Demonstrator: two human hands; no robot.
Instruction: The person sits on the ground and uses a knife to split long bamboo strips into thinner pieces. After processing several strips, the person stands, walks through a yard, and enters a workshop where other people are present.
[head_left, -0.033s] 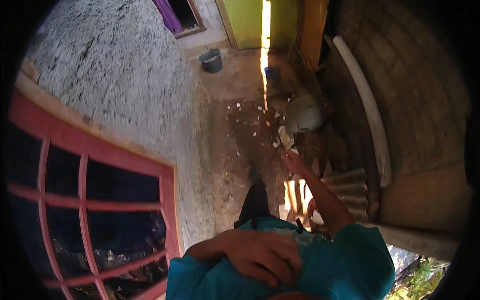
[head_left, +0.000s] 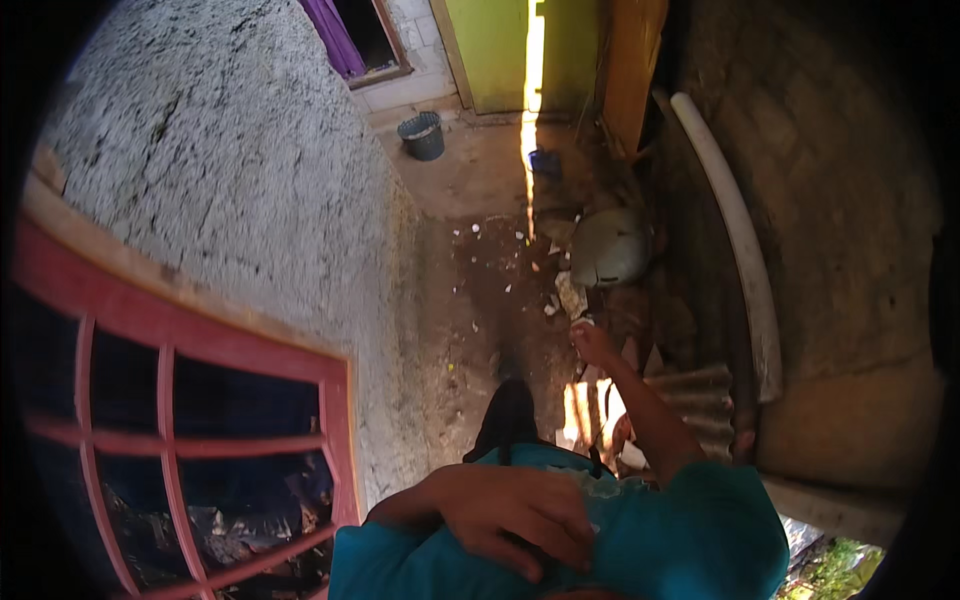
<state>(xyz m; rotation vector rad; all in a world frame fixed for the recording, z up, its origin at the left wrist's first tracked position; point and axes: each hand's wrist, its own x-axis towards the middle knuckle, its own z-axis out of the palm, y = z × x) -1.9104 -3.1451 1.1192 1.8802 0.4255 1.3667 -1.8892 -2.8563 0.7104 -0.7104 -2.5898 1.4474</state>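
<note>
My left hand point(head_left: 520, 515) lies across the front of my teal shirt point(head_left: 680, 525), its fingers loosely spread and holding nothing I can see. My right arm hangs down on the right, and my right hand point(head_left: 592, 343) is closed, fingers curled. Whether something small sits in it is too small to make out. Just beyond that hand, pale broken pieces point(head_left: 570, 292) lie on the ground beside a rounded grey-green container point(head_left: 610, 246). My dark-trousered leg point(head_left: 507, 415) shows below me on the dirt floor point(head_left: 440, 330).
A rough grey wall point(head_left: 250, 160) and a red-framed window point(head_left: 335, 420) line the left. A dark bucket point(head_left: 421, 136) stands near the yellow-green door point(head_left: 490, 60), and a blue object point(head_left: 545, 163) lies by it. On the right are a long pale pole point(head_left: 735, 220) and corrugated sheeting point(head_left: 700, 400).
The view has tilted slightly, so the floor, bucket and container appear a little lower. My leg shows more forward. Both hands keep nearly the same pose.
</note>
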